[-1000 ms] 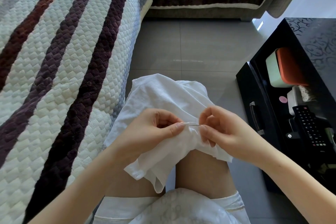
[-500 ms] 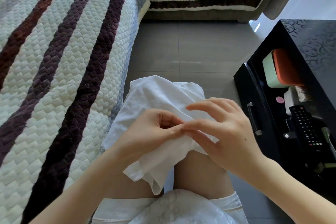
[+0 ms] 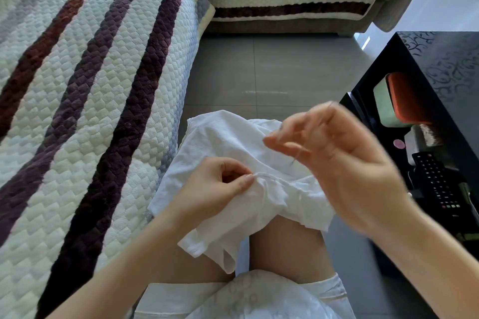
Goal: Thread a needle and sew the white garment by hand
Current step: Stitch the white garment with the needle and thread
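White garment [image 3: 223,137] is lying over the knees [image 3: 285,248] w/ L grip [image 3: 215,189] pinching its fold. I'm seeing R grip [image 3: 344,163] raised just above it, blurred; can't tell if it's holding anything.

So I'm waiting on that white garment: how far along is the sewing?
Done: threading looks finished, since a thin thread-like line crosses the blurred right hand above the white garment. In hand: a stitch, with the left hand pinching the puckered fold. Left: the seam's length is not visible, so I cannot say how much remains.
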A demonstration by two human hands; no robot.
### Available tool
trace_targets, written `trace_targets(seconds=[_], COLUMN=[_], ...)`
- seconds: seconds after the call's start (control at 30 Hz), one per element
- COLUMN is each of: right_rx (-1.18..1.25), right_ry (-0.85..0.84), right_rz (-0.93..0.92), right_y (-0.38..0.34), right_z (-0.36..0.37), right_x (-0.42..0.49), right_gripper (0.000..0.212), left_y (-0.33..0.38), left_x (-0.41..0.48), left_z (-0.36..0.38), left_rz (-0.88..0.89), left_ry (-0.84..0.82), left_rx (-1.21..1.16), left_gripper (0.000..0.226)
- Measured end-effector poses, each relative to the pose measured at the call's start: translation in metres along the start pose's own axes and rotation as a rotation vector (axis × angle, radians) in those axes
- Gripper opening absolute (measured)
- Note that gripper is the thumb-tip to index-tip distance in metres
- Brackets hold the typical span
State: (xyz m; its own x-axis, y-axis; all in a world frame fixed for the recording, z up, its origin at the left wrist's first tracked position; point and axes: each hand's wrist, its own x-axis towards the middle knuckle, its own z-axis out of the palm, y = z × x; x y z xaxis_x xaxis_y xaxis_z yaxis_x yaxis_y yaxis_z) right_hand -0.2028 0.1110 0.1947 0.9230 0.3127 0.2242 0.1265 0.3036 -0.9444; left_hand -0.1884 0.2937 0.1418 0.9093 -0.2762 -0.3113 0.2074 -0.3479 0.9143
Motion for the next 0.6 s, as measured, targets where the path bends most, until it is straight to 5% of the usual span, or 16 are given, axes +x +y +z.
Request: trace_targets(seconds=[0.07,0.13,0.33,0.4,0.47,0.6], right_rx=[0.253,0.215,-0.861,-1.127,-1.225,-1.056], right_ry=[-0.02,0.041,0.924,1.09,0.987,0.391], right_rz=[0.115,0.244,0.348,0.456,0.414,0.15], right_y=[-0.02,-0.022,0.028,0.033,0.036,0.033], right_z=[-0.017,-0.047,-0.187,-0.212,-0.204,-0.131], right_x=[0.011,0.025,0.062,0.058,0.059,0.052], right_gripper=[0.004,0.006,0.017,0.026,0.025,0.006], left_y=[-0.002,-0.001,0.001,0.001,0.002,0.002], left_x=[-0.001,-0.003,-0.004,-0.005,-0.006,-0.006], left_z=[-0.003,-0.007,-0.013,-0.013,-0.013,-0.015], left_rz=[-0.027,-0.04,-0.045,-0.043,-0.039,-0.051], left_ry=[0.001,-0.022,-0.039,-0.043,-0.043,-0.039], left_rx=[-0.04,-0.081,-0.095,-0.101,-0.088,-0.077], left_gripper=[0.012,0.013,0.011,0.011,0.011,0.011])
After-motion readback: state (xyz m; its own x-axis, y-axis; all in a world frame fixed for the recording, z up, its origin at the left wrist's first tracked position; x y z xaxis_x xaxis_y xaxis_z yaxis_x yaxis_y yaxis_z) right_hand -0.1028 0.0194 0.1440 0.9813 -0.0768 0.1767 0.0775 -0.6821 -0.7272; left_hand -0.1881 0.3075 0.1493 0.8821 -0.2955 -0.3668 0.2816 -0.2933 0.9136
